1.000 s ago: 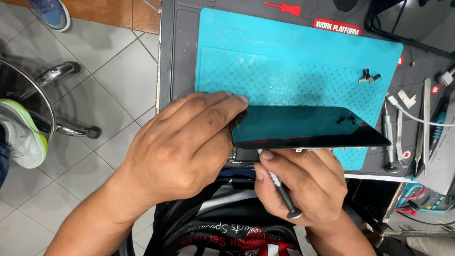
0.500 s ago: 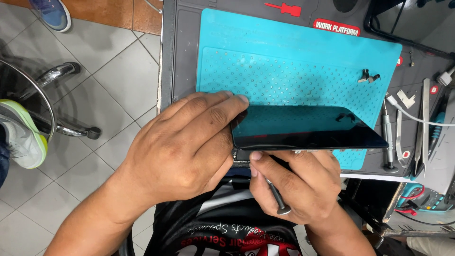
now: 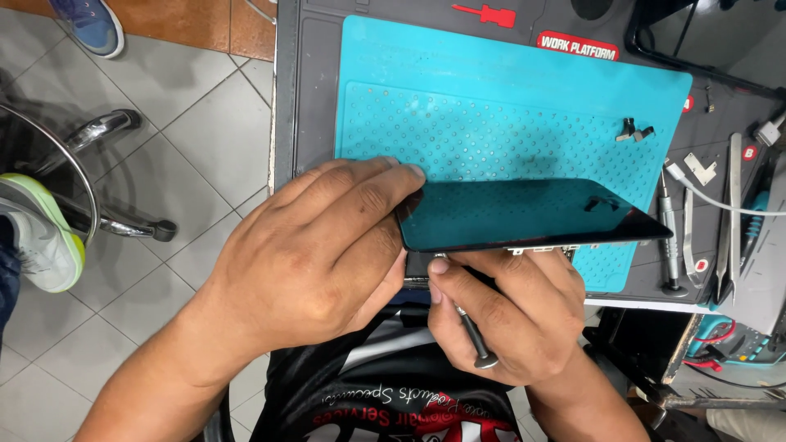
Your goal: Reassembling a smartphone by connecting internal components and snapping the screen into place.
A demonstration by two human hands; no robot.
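Phone screen in L hand

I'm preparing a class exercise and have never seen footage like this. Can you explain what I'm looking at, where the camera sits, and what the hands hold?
The camera is worn on a person's head, looking down at their own hands. The left hand steadies a flat black glass phone screen, lifted open over a teal rubber work mat. The right hand grips a thin dark metal screwdriver, pointed under the screen's edge. Two small dark metal parts lie on the mat. Silver tweezers and other slim tools rest at the right.
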